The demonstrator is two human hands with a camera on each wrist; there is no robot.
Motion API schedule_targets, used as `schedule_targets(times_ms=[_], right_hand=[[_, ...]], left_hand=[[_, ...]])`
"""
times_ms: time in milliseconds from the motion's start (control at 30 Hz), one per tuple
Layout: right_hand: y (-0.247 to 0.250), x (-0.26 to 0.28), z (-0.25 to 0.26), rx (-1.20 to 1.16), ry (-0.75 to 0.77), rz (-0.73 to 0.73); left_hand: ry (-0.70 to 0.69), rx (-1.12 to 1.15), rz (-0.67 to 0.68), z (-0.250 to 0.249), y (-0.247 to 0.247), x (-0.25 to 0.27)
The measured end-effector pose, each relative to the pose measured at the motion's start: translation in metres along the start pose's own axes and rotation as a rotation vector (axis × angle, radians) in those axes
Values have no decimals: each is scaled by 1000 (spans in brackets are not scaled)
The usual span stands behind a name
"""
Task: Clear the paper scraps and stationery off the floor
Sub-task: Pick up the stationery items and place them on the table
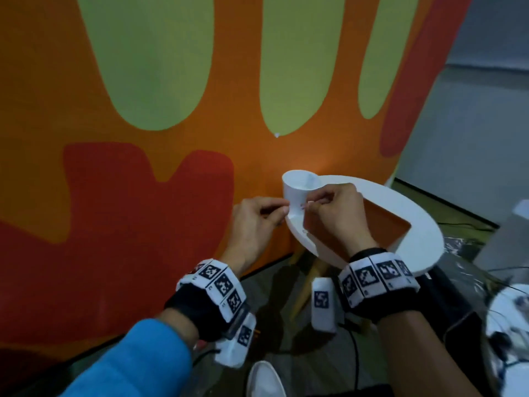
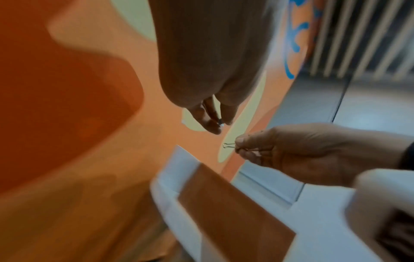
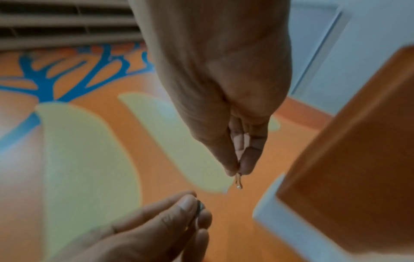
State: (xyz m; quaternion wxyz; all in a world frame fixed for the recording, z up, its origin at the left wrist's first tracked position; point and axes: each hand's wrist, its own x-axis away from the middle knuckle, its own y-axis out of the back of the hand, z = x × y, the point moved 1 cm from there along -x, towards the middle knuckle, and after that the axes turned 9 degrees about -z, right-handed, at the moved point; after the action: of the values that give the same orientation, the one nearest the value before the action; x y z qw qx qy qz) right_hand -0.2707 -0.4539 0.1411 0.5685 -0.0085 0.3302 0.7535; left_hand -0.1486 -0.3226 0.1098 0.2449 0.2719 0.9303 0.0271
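Observation:
A white paper cup (image 1: 300, 186) stands at the near left rim of a round white table (image 1: 415, 224) with a square cutout. Just in front of the cup, my left hand (image 1: 283, 209) pinches a small dark metal piece (image 2: 219, 122), which looks like a clip, between thumb and fingertips. Close to its right, my right hand (image 1: 307, 204) pinches a small wire binder clip (image 2: 229, 145). That clip (image 3: 238, 180) hangs below my right fingertips, and the left hand (image 3: 199, 209) holds its piece (image 3: 201, 206) a little apart from it.
An orange carpet (image 1: 171, 224) with green and red shapes lies beyond the hands. A tiny white scrap (image 1: 276, 135) rests on it. Wooden table legs (image 1: 306, 285) and black cables (image 1: 355, 359) are below. A white shoe (image 1: 266, 379) is at the bottom edge.

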Motion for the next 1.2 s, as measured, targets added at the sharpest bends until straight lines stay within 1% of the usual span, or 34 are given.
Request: schedule_targets(times_ms=[133,200,267,300,367,433,467,533,600,733,833,933,1000,1067,1133,1200], right_hand=[[30,-24,-22,61,-95,-146],[40,-29,-34,119,-117,-198],[46,-32,-45,164,-148,-215],[48,-34,-51,183,-163,-217],[52,-37,-61,203,-203,-213],[56,-38,-68,227,-236,-186],[57,-38,-69,217,-243,-170],[58,-36,-64,142,-215,-139],[57,-32,-51,59,-144,-85],[39,-16,-15,-63,-14,128],[8,-2,6,-97,24,277],[-44,14,23,-125,37,396],[-85,32,29,-146,5,478],[-137,67,22,-196,-80,572],[-188,111,-7,-225,-204,625],[-233,164,-50,-174,-346,720]], left_hand=[[19,107,-31,-10,-56,-6],[33,103,-35,-9,-82,-9],[31,69,-29,-7,-105,-16],[24,55,-5,-6,-116,-19],[-3,-21,95,-6,-130,-26],[-34,-125,198,-8,-133,-32],[-45,-159,214,-8,-129,-35],[-63,-200,199,-7,-113,-39],[-72,-224,193,-3,-92,-41],[-19,-279,196,10,-40,-40],[19,-336,164,20,2,-34],[71,-396,130,37,46,-22],[89,-475,131,55,72,-7],[151,-550,159,86,102,17],[244,-615,210,126,127,46],[378,-682,275,173,152,80]])
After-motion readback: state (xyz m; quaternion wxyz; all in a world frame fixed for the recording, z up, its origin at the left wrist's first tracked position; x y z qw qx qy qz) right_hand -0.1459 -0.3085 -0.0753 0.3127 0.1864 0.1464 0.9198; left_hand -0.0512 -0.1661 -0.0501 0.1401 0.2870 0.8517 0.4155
